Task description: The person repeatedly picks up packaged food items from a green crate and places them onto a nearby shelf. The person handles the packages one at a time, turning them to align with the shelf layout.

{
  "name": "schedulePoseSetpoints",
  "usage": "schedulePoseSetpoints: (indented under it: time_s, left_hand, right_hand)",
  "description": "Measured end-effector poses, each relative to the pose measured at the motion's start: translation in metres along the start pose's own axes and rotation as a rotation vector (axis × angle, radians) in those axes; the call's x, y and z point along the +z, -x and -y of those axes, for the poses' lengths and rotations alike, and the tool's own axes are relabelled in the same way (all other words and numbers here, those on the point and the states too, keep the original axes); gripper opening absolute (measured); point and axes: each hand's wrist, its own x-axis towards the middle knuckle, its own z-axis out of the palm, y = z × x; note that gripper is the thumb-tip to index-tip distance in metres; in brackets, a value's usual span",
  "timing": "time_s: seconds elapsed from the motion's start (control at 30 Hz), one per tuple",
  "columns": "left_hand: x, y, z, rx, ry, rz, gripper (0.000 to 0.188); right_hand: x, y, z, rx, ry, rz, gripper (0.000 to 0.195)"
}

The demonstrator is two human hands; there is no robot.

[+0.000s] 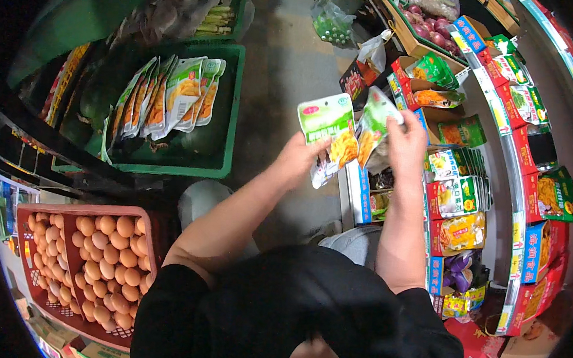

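Observation:
In the head view, my left hand (298, 156) grips green-and-white food pouches (330, 125) by their lower left side. The front pouch faces up and pictures yellow food; another edge shows beneath it. Close by on the right, my right hand (407, 137) pinches the upper right edge of a similar pouch (374, 120), which is tilted and touches or nearly touches the first. More pouches of this look (181, 96) lean in an overlapping row inside a green plastic crate (235, 112) to the left, on top of dark green melons.
On the right, shelves carry packaged foods in red and blue display boxes (440, 193), with a price-tag rail (504, 126). Red onions (431, 28) lie in a bin behind them. A red crate of brown eggs (148, 229) stands at lower left. Bagged green goods (332, 27) sit beyond the floor aisle (285, 75).

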Motion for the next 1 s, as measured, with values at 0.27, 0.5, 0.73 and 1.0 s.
schedulePoseSetpoints:
  time_s: [0.27,0.5,0.73,1.0]
  left_hand:
    - [-0.002,0.000,-0.030,-0.069,0.175,0.088,0.036]
    - [-0.003,0.007,-0.045,-0.205,0.264,0.289,0.038]
    - [0.007,0.014,-0.023,-0.257,0.195,0.436,0.034]
    - [0.010,0.010,-0.011,-0.139,0.109,0.171,0.037]
  right_hand:
    - [-0.058,-0.008,-0.033,0.160,-0.556,0.139,0.011]
    - [-0.068,0.004,-0.043,0.252,-0.765,0.398,0.008]
    - [-0.031,0.015,-0.034,0.332,-0.916,0.590,0.015]
    - [-0.039,0.006,-0.038,0.350,-0.451,0.138,0.013]
